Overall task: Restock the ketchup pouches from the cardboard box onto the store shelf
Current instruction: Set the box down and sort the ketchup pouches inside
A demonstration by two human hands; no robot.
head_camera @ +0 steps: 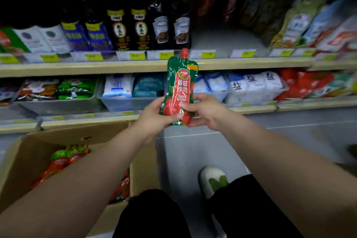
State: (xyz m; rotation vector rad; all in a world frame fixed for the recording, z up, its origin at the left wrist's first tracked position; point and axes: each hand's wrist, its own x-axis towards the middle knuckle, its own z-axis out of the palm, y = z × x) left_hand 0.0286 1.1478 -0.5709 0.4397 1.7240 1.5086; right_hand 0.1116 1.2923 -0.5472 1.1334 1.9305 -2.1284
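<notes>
A red and green ketchup pouch [180, 83] with a red cap stands upright in front of the shelves. My left hand [154, 114] grips its lower left side and my right hand [204, 111] pinches its lower right edge. Its cap reaches up to the front edge of the store shelf [96, 67]. Behind the cap, a bare gap [222, 40] shows on that shelf between dark bottles and leaning packets. The open cardboard box [29, 152] sits on the floor at lower left, with several more ketchup pouches [63, 160] lying inside it.
Dark sauce bottles [127, 25] line the shelf left of the gap; leaning packets [309, 23] fill the right. The lower shelf holds bins of white salt bags [255, 85] and snack packs [75, 89]. My knees and a white shoe [212, 179] are on the grey floor.
</notes>
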